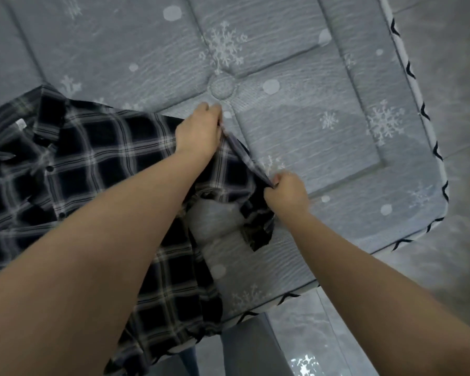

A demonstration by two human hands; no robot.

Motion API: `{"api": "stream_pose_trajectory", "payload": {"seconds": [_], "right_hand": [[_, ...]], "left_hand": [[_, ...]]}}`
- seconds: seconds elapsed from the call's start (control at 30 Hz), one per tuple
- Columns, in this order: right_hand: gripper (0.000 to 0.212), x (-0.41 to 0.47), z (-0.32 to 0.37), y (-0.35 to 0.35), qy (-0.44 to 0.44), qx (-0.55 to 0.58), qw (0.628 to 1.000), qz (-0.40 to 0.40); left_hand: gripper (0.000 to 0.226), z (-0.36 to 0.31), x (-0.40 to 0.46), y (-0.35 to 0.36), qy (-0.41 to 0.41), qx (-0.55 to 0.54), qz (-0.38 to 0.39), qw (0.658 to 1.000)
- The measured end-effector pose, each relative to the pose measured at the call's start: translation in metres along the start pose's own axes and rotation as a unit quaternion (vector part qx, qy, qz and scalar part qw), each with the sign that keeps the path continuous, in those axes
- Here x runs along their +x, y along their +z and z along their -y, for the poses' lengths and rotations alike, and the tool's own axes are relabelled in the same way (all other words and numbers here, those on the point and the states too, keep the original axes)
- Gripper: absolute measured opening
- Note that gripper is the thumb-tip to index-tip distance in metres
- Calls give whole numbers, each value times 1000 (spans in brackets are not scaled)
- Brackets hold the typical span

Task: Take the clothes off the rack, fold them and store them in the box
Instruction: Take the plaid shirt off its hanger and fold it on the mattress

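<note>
Grey quilted mattress (pixel 296 126) with snowflake print, black-and-white plaid shirt (pixel 92 164) spread across its left part

Dark plaid shirt (pixel 98 169) lies spread, collar left, sleeve edge lifted.

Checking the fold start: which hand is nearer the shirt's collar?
Left. The left hand grips the shirt hem, closer to the collar; the right hand pinches the hem farther right.

The shirt (pixel 92 169) lies on the mattress (pixel 323 137), mostly left of both hands' fingers (pixel 215 111), sleeve edge between them.
</note>
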State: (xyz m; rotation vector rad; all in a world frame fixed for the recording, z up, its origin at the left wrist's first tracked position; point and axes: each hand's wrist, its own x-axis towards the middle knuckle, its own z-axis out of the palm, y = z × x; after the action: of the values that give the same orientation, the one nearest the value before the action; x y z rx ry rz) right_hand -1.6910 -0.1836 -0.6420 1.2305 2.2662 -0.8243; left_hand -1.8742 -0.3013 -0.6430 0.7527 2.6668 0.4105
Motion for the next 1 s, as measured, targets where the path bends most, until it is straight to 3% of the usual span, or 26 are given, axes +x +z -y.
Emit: {"api": "stream_pose_trajectory", "payload": {"seconds": [0.07, 0.17, 0.33, 0.43, 0.53, 0.6, 0.7, 0.8, 0.83, 0.9, 1.0], "right_hand": [[28, 6, -4, -7, 26, 39, 998, -29], [26, 27, -6, -28, 59, 115, 988, -87], [24, 75, -6, -76, 11, 110, 980, -163], [26, 105, -7, -104, -2, 118, 978, -171], [58, 110, -5, -118, 56, 100, 990, -81], [69, 102, -9, -113, 62, 48, 996, -33], [54, 97, -23, -102, 59, 8, 995, -74], [34, 97, -24, -105, 127, 117, 974, -150], [33, 99, -23, -108, 146, 167, 959, -176], [32, 101, -20, -117, 152, 237, 934, -219], [32, 94, -10, -126, 116, 230, 937, -236]], "left_hand": [[15, -6, 9, -5, -22, -16, -44, 999], [13, -20, 26, -12, -21, -53, -65, 996], [10, -40, 61, -6, -86, -207, -75, 972], [14, -47, 64, -1, -72, -255, -70, 962], [26, -58, 30, 14, -17, -91, -102, 990], [36, -62, 5, 28, 30, -18, -77, 996], [52, -57, -16, 51, 63, 59, 33, 996], [39, -54, -25, 58, 136, 150, 54, 978], [33, -57, -25, 57, 147, 118, 59, 980], [19, -68, -24, 51, 125, -51, 118, 984], [20, -85, -29, 44, 92, -230, 227, 942]]}}
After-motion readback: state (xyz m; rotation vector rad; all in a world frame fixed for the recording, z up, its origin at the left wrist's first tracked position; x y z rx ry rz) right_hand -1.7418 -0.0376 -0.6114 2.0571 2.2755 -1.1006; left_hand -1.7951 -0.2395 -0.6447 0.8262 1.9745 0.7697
